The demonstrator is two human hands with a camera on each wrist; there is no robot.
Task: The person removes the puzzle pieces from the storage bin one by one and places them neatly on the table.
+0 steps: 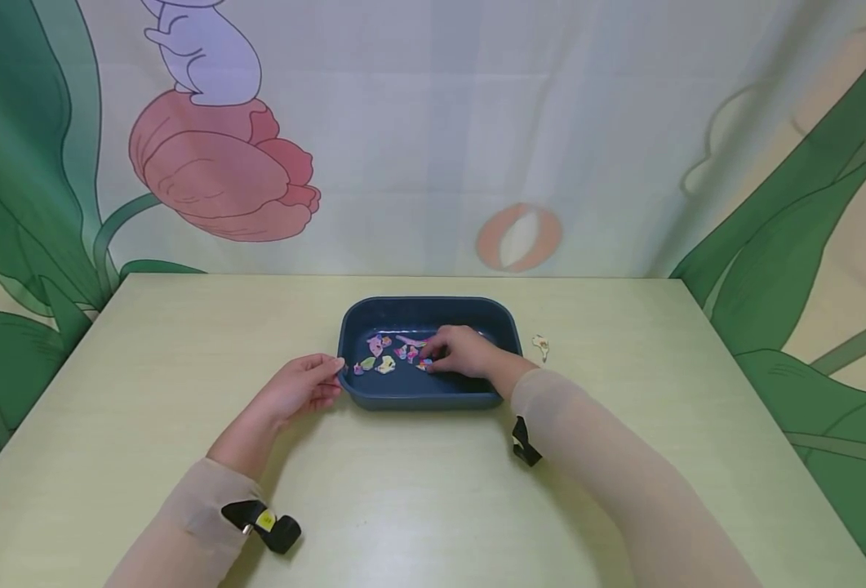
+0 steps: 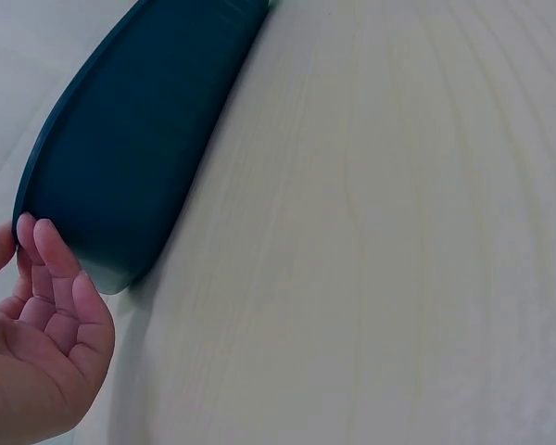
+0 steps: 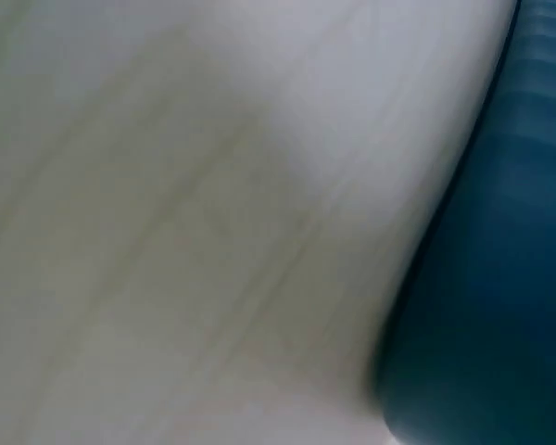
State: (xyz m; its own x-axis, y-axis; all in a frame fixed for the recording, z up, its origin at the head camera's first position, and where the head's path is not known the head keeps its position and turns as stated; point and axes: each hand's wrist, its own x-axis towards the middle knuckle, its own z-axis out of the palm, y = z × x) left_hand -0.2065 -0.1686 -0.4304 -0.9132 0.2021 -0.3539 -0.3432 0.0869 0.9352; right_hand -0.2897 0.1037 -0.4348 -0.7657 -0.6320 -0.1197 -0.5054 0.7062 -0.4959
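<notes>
Left hand (image 1: pixel 302 388) pinches the left end of the tray (image 1: pixel 425 403), thumb at the rim, fingers against the outer wall. Tray sits on the table (image 1: pixel 403 498). Right hand (image 1: pixel 465 353) reaches inside it, fingers bent down at the colourful pieces (image 1: pixel 385 365); can't tell if it grasps one. Pieces lie scattered on the tray floor, mostly left half. A pale piece (image 1: pixel 541 346) lies outside, just right of the tray.

Soft light casts faint shadows on the table (image 1: pixel 418 490); the right-wrist view (dimmer, too) is blurred.
</notes>
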